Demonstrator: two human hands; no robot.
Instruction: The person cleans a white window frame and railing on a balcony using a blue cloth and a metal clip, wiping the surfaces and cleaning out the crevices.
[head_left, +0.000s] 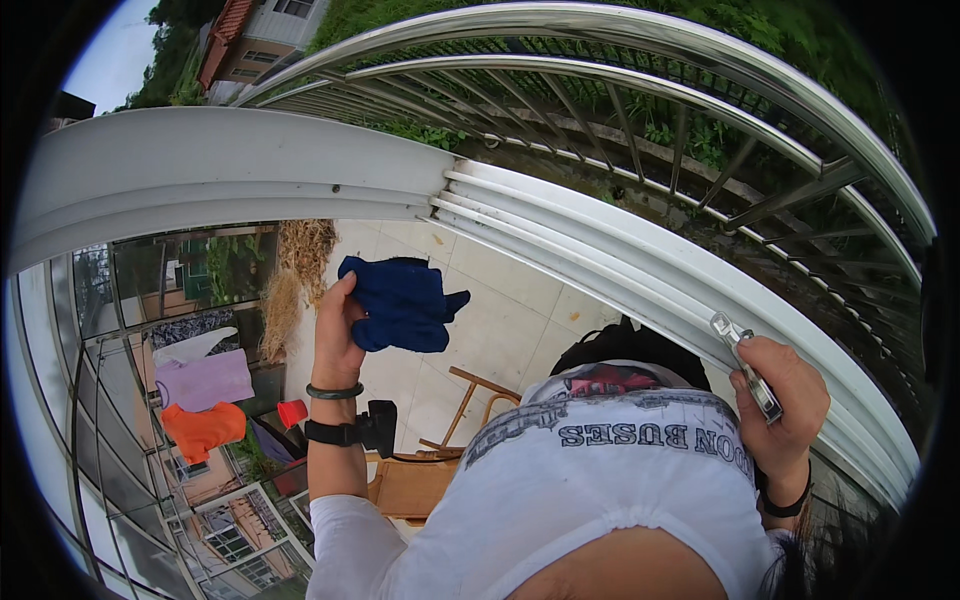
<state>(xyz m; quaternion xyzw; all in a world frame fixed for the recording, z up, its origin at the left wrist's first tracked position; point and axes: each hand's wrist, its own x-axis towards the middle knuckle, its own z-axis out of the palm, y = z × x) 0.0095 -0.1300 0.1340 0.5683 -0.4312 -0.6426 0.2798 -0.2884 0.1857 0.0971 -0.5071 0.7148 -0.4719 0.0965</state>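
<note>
My left hand holds up a folded dark blue cloth, pinched at its edge with the thumb on top; a darker end sticks out at its right side. On the right, my right hand is closed around a small shiny metal tool, seemingly a nail clipper, with its rounded end pointing up and away. That hand is above the white sliding-track window sill. The fingers under the cloth are mostly hidden.
A stainless steel railing curves beyond the sill. Below are a wooden chair, a tiled floor, dried plant stalks and a red bucket. Clothes, including an orange shirt, hang at the left.
</note>
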